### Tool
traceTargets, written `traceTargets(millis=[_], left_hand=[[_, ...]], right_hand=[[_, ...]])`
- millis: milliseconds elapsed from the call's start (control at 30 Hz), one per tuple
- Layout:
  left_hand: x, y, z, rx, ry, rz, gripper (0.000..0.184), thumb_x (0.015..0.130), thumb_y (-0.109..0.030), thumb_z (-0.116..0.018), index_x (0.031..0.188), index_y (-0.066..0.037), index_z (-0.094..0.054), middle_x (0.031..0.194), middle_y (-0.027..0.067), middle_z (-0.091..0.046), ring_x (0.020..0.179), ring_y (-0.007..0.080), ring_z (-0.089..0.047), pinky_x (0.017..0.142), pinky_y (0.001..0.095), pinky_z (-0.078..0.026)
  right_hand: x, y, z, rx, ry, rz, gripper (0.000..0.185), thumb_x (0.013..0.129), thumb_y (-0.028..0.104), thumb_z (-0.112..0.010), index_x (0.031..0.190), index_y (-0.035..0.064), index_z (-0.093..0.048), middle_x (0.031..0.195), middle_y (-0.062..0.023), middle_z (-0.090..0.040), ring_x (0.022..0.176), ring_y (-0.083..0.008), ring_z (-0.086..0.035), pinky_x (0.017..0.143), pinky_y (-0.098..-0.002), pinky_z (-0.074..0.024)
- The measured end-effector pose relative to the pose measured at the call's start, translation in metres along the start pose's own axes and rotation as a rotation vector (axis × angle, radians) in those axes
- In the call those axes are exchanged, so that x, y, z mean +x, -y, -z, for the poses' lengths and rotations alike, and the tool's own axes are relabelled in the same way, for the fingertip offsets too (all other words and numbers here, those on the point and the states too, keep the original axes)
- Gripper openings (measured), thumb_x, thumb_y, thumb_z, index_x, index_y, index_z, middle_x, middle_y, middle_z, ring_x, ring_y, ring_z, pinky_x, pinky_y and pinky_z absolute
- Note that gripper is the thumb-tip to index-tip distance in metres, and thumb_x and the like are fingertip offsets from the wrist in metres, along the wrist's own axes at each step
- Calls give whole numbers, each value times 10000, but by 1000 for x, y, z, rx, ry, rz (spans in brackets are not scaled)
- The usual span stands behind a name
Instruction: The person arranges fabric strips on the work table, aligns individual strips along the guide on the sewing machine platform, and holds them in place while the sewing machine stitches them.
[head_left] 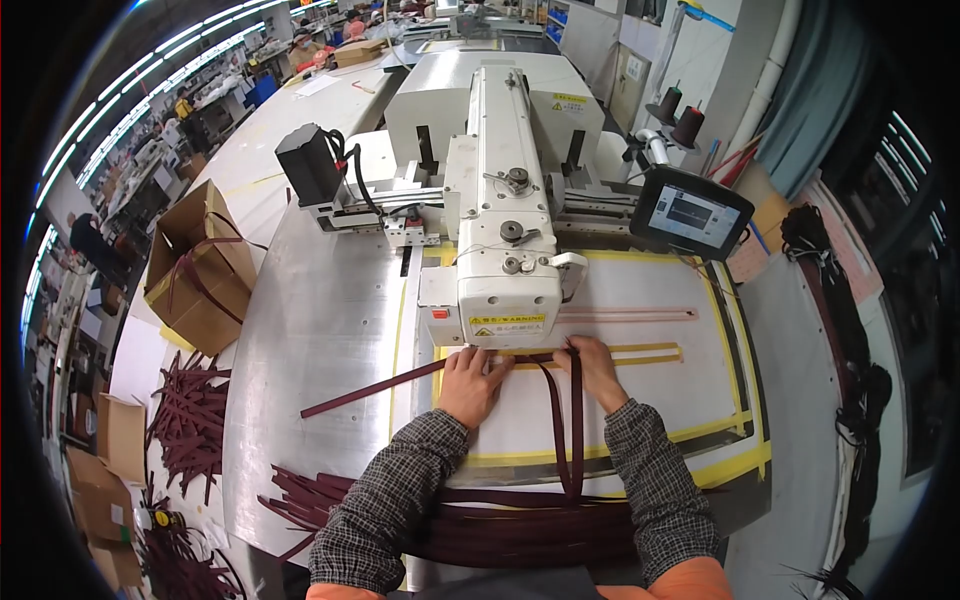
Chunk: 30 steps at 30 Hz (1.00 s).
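Observation:
A long maroon webbing strap (372,386) lies slantwise across the plate under the head of a white sewing machine (505,230). My left hand (470,387) is closed on this strap, fingers bent and thumb toward the machine head. On the other side, my right hand (597,374) pinches a maroon strap that folds over at the fingertips and hangs down toward me in a loop (577,430). Both hands are close below the machine head, which hides the needle area. Yellow-edged guide slots (645,354) run right of my right hand.
A bundle of maroon straps (530,530) lies along the front edge near my body. More straps (190,415) are heaped at left, beside a cardboard box (200,270). A control screen (692,212) stands at right. Dark cords (850,350) hang farther right; people work in the background.

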<state>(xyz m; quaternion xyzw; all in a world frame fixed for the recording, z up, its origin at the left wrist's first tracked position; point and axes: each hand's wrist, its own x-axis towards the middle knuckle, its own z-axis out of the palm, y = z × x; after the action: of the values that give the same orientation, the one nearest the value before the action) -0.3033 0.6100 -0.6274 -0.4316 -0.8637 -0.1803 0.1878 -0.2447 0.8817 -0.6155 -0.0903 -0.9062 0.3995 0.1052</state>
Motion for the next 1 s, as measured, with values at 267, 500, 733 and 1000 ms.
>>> traceTargets(millis=[267,500,733,1000], left_hand=[[0,-1,3,-3,23,14,417,944,-204,-718,1355,-223,-789,1206,131,-646,1137,339,-614,976,489,-495],[0,-1,1,0,9,8,412,950,-208,-717,1355,-225,-791,1220,130,-648,1145,341,-615,980,489,-492],[1,-1,0,11,-15,9,409,953,-207,-715,1354,-230,-794,1215,130,-650,1151,341,-614,987,491,-490],[1,0,0,1,8,20,407,945,-207,-720,1345,-231,-794,1223,133,-649,1148,341,-615,991,498,-490]], right_hand=[[7,17,-14,-107,61,-20,352,924,341,-772,946,-10,-754,753,-182,-715,694,-332,-715,697,-417,-558],[7,7,-28,52,-3,-41,338,936,341,-783,901,8,-737,801,-196,-735,739,-395,-733,695,-450,-562],[3,18,-10,84,40,-56,341,932,318,-782,873,-12,-721,768,-206,-712,709,-372,-720,685,-439,-550],[6,27,-31,-165,-21,80,349,955,331,-771,849,2,-726,752,-205,-701,686,-412,-698,663,-491,-556]])
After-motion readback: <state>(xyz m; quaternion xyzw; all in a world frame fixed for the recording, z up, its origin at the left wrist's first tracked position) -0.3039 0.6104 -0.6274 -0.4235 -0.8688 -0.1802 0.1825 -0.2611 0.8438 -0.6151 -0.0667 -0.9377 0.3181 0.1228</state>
